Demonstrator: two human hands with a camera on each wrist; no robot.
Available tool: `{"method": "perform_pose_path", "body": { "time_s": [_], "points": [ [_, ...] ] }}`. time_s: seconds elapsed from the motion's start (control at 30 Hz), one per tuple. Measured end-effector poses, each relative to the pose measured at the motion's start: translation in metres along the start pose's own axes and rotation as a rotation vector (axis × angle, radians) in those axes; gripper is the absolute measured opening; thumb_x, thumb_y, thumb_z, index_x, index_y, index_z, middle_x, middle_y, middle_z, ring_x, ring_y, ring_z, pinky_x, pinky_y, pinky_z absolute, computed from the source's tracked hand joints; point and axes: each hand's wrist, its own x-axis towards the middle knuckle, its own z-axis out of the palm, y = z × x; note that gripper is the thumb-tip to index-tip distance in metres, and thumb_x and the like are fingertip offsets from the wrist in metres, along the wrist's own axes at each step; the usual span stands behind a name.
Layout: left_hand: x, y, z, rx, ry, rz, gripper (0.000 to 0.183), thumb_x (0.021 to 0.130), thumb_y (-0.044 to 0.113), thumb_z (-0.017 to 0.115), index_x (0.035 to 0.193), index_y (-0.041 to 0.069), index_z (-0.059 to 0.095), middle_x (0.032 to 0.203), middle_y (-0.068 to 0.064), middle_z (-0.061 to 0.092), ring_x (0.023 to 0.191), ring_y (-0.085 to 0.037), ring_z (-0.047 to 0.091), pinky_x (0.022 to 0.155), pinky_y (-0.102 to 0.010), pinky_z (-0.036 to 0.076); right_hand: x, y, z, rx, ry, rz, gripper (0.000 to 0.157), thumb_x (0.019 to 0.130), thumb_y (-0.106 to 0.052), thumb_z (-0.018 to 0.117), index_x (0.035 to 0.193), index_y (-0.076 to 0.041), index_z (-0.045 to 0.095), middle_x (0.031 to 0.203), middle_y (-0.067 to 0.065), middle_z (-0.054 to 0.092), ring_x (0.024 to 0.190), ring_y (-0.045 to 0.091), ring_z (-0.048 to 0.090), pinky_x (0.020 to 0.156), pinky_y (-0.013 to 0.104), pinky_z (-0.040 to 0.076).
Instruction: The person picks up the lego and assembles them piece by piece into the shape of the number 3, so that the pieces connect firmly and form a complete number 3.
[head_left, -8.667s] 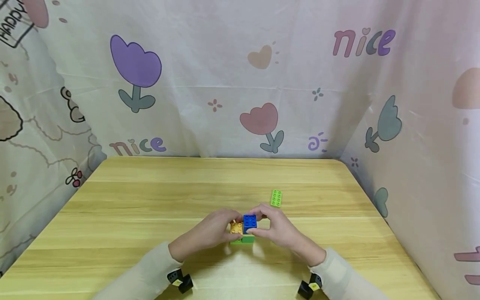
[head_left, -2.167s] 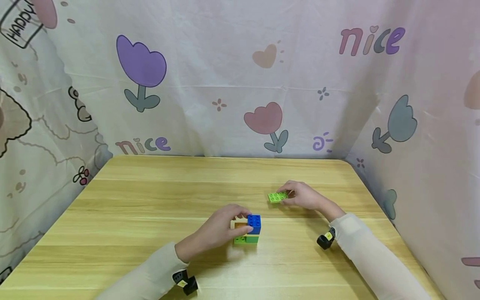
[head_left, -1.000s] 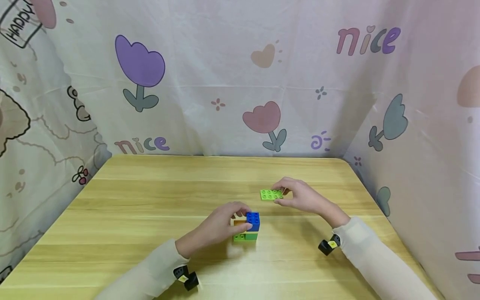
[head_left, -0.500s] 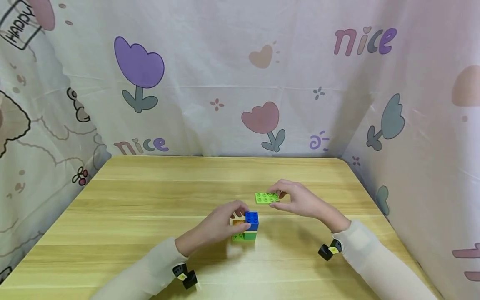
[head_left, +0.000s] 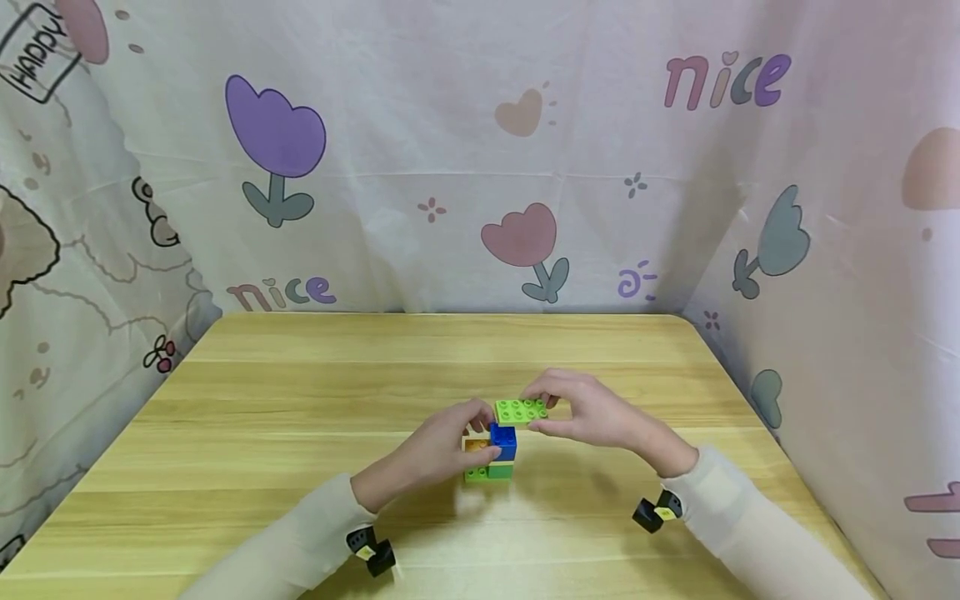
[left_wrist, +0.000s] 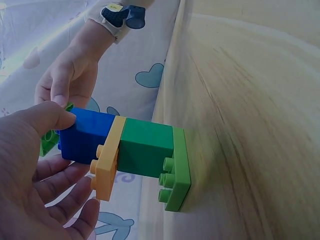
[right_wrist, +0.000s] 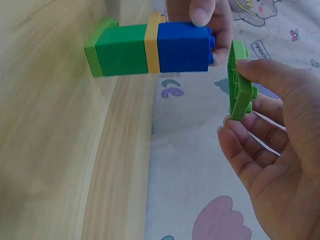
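A stack of toy building bricks stands on the table. Its base is a light green plate [left_wrist: 181, 170], topped by a green brick [right_wrist: 122, 50], a yellow plate [right_wrist: 152, 47] and a blue brick [right_wrist: 182, 47] with studs up. My left hand [head_left: 431, 446] pinches the blue brick between thumb and fingers. Another light green plate [head_left: 517, 411], two studs wide, is pinched at its right end by my right hand [head_left: 600, 412]. In the right wrist view this plate hovers just above the blue brick's studs, a narrow gap between them, its hollow underside facing down.
The wooden table [head_left: 337, 375] reaches back to a patterned cloth [head_left: 405, 167], which also hangs along both sides. Black wrist cameras [head_left: 371, 550] sit on both cuffs.
Earlier both hands were at the stack and the loose light green plate lay on the table. My right hand has since brought it left and nearer, over the blue brick; my left hand stays put.
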Motion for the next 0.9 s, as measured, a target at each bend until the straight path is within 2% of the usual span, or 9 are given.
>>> {"method": "perform_pose_path", "body": {
  "time_s": [0.2, 0.37, 0.6, 0.8, 0.9],
  "points": [
    [0.002, 0.0, -0.002, 0.002, -0.019, -0.038, 0.034, 0.087, 0.033, 0.075, 0.11, 0.017, 0.057, 0.1, 0.006, 0.06, 0.089, -0.013, 0.055, 0.075, -0.031, 0.049, 0.001, -0.005, 0.003, -0.017, -0.017, -0.03, 0.03, 0.089, -0.025, 0.074, 0.115, -0.015, 0.067, 0.108, -0.01, 0.063, 0.089, 0.005, 0.058, 0.077, 0.031, 0.054],
    [0.003, -0.001, -0.003, -0.008, -0.022, -0.022, 0.035, 0.086, 0.031, 0.076, 0.111, 0.016, 0.057, 0.097, 0.005, 0.058, 0.083, -0.014, 0.055, 0.065, -0.027, 0.048, 0.003, -0.011, 0.005, -0.022, -0.047, -0.014, 0.031, 0.09, -0.029, 0.073, 0.116, -0.015, 0.066, 0.109, -0.01, 0.062, 0.09, 0.004, 0.057, 0.078, 0.031, 0.054],
    [0.004, 0.001, -0.005, -0.019, -0.026, -0.004, 0.034, 0.086, 0.03, 0.076, 0.111, 0.016, 0.057, 0.096, 0.006, 0.059, 0.086, -0.015, 0.056, 0.064, -0.026, 0.048, 0.007, -0.017, 0.008, -0.05, -0.078, -0.002, 0.033, 0.089, -0.032, 0.074, 0.117, -0.016, 0.066, 0.107, -0.012, 0.061, 0.088, 0.011, 0.059, 0.078, 0.026, 0.052],
    [0.003, 0.001, -0.006, -0.029, -0.035, -0.005, 0.034, 0.087, 0.031, 0.076, 0.111, 0.017, 0.057, 0.093, 0.01, 0.059, 0.086, -0.018, 0.059, 0.065, -0.025, 0.049, 0.009, -0.019, 0.013, -0.058, -0.071, -0.009, 0.034, 0.089, -0.033, 0.073, 0.117, -0.015, 0.067, 0.105, -0.011, 0.062, 0.087, 0.012, 0.059, 0.076, 0.03, 0.053],
    [0.003, 0.001, -0.006, -0.036, -0.04, -0.006, 0.033, 0.087, 0.032, 0.076, 0.11, 0.017, 0.057, 0.092, 0.011, 0.058, 0.084, -0.017, 0.059, 0.065, -0.025, 0.049, 0.01, -0.02, 0.015, -0.055, -0.068, -0.008, 0.034, 0.089, -0.033, 0.073, 0.117, -0.014, 0.067, 0.105, -0.009, 0.063, 0.087, 0.011, 0.059, 0.077, 0.029, 0.053]
  ]
}}
